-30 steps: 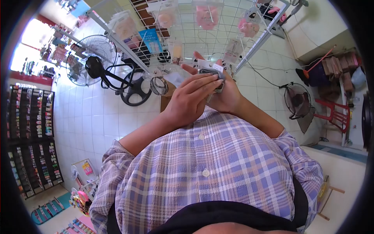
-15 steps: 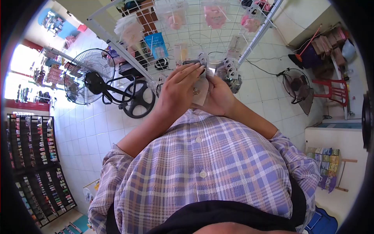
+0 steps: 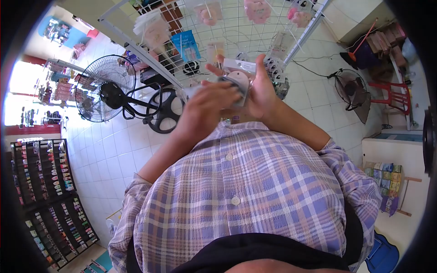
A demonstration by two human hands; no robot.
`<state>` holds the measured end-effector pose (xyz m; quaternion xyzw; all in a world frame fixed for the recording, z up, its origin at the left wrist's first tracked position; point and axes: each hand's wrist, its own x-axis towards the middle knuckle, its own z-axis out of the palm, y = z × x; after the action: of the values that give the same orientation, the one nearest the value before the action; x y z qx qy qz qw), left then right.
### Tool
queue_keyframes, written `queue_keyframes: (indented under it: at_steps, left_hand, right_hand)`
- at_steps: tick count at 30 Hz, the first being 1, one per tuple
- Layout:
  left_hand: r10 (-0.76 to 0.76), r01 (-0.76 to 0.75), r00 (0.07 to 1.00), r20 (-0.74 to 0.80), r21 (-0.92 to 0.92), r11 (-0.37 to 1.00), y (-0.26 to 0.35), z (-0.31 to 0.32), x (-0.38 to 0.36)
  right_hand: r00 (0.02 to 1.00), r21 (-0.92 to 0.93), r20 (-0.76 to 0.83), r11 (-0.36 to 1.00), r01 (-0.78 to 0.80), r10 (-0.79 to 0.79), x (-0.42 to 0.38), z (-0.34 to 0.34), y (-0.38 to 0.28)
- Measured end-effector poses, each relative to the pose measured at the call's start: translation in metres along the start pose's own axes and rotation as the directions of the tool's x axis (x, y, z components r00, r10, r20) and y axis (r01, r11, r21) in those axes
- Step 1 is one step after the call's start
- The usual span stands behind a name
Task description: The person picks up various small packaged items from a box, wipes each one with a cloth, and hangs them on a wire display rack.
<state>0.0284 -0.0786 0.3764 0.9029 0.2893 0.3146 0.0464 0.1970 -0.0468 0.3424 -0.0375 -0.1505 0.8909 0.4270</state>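
Your left grip [image 3: 205, 107], just above the centre of the frame, has its fingers held together and stretched across the front of a small clear packet [image 3: 240, 81]. It is blurred, so you cannot tell whether its fingertips pinch the packet or only lie over it. The packet sits between your two hands, tilted, its white top strip and pale rounded card showing beyond your left fingertips, with something dark grey beneath them. Your right grip [image 3: 263, 95] is open, thumb raised and spread away from the fingers, and the packet lies in front of its palm, on the thumb's left side.

Around you, from the left: a black display rack [image 3: 44, 193] full of small items stands at lower left, and a black fan [image 3: 109, 91] at upper left. A white wire grid [image 3: 232, 43] spans the top centre beyond your hands, carrying a blue packet [image 3: 185, 45] and, to its right, pink items [image 3: 257, 11] in clear packaging. Farther right, a smaller fan [image 3: 348, 88] stands on the tiled floor [image 3: 314, 116], near a red chair [image 3: 393, 98] at the right.
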Motion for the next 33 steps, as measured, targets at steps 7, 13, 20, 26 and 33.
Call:
queue_keyframes:
  at_steps: [7, 13, 20, 26, 33]
  left_hand:
    - [0.054, -0.055, 0.998, 0.018, 0.038, 0.998, 0.006, 0.001, -0.012]
    - [-0.020, 0.018, 0.999, 0.042, 0.053, 0.998, 0.006, 0.001, -0.011]
    - [-0.725, 0.620, 0.613, -0.313, -0.378, 0.688, -0.004, 0.011, -0.010]
    - [-0.636, 0.497, 0.652, -0.414, -0.400, 0.770, 0.005, 0.042, 0.024]
    - [-0.399, 0.396, 0.864, -0.306, -0.075, 0.915, 0.019, 0.046, 0.030]
  right_hand:
    - [0.991, 0.013, 0.128, 0.999, 0.044, -0.045, 0.007, 0.007, -0.006]
    - [0.996, -0.042, 0.090, 0.999, -0.025, 0.029, 0.007, -0.007, -0.019]
    - [0.998, -0.146, 0.025, 0.988, -0.055, 0.060, 0.001, -0.024, -0.032]
    - [0.998, -0.100, 0.058, 0.995, 0.002, 0.004, -0.001, -0.021, -0.028]
    - [0.997, -0.148, 0.023, 0.986, 0.074, -0.071, -0.009, -0.020, -0.036]
